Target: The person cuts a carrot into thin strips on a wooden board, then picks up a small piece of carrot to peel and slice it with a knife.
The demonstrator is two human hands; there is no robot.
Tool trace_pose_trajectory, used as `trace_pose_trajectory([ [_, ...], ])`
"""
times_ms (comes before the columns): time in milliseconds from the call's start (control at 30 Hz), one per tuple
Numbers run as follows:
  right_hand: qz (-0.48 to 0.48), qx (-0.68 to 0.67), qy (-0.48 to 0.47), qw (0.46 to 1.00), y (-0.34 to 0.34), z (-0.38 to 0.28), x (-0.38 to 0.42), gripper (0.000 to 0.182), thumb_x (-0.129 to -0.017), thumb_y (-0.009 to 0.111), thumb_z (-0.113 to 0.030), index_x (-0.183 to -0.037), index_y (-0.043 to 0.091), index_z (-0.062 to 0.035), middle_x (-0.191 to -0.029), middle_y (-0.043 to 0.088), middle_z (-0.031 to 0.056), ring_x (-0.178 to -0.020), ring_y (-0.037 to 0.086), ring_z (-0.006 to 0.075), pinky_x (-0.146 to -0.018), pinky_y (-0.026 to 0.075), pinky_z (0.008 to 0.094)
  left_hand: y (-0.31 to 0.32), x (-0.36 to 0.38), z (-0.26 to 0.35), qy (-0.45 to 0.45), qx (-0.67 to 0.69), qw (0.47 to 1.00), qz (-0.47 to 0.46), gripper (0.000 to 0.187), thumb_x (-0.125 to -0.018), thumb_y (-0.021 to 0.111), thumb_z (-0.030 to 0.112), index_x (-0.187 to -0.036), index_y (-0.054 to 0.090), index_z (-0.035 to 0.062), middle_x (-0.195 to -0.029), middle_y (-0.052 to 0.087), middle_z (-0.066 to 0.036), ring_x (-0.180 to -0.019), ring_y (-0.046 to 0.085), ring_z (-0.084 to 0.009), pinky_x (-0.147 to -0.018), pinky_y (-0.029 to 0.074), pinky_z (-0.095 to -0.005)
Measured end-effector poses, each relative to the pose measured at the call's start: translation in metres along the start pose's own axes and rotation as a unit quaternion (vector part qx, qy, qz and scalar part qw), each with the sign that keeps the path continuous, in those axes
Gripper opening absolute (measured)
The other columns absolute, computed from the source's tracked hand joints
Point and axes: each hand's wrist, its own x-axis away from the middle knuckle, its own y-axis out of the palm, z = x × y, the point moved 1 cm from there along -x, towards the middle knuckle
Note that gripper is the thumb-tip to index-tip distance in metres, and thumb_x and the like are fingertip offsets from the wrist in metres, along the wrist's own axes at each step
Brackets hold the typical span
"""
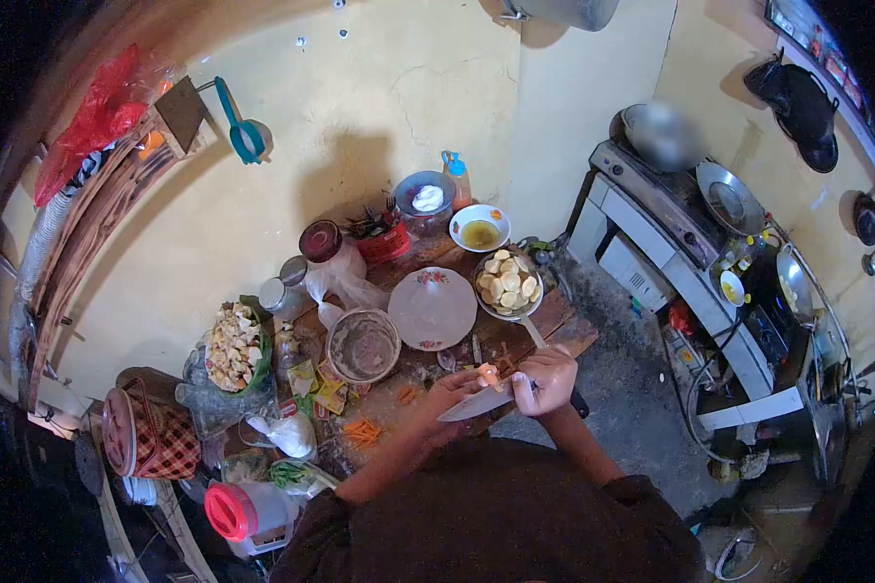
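My right hand is closed round a knife, its broad blade pointing left beneath my left hand. Pinched in my left hand is a small orange piece that looks like carrot, close to the blade. Orange carrot strips lie on the wooden table left of my forearm, with a smaller bit beyond them. Just past my hands, a pan of pale round slices has its handle towards me. A white flowered plate sits beside it, and left of that is a bowl with residue.
Along the wall stand a bowl of yellowish liquid, a basin with white powder, a red basket and a lidded jar. Chopped pale food fills a leaf-lined container at left. A stove is at right.
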Motion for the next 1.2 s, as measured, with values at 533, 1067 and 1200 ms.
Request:
trace_pose_trajectory([
  [533, -0.017, -0.005, 0.009, 1.0, 0.004, 0.01, -0.001, 0.01, -0.062, 0.058, -0.017, -0.053, 0.058, -0.0106, -0.048, 0.054, 0.0049, -0.044, 0.052, 0.0223, -0.046, 0.039, 0.0335, 0.002, -0.007, -0.011, 0.099, -0.085, 0.99, -0.052, 0.029, -0.083, 0.056, 0.003, -0.112, 0.052, 0.0031, -0.101, 0.058, -0.009, -0.089, 0.059, -0.0169, -0.076, 0.051, -0.0267],
  [1067, -0.042, 0.011, 0.026, 0.999, 0.004, 0.017, -0.001, 0.02, -0.066, 0.056, -0.017, -0.047, 0.055, -0.0101, -0.046, 0.051, 0.0063, -0.042, 0.051, 0.0241, -0.044, 0.04, 0.0347, 0.005, -0.008, -0.008, 0.044, 0.103, 0.989, -0.094, 0.032, -0.084, 0.054, 0.002, -0.115, 0.047, 0.0, -0.107, 0.055, -0.013, -0.095, 0.058, -0.0229, -0.079, 0.052, -0.027],
  [1200, -0.03, -0.007, 0.035, 0.999, 0.004, 0.015, -0.001, 0.021, -0.066, 0.057, -0.018, -0.047, 0.054, -0.0099, -0.046, 0.051, 0.0068, -0.043, 0.051, 0.0245, -0.044, 0.04, 0.0352, -0.002, -0.011, -0.011, 0.123, -0.214, 0.967, -0.063, 0.031, -0.085, 0.052, 0.003, -0.115, 0.047, -0.0011, -0.106, 0.055, -0.013, -0.095, 0.058, -0.0232, -0.08, 0.051, -0.0285],
])
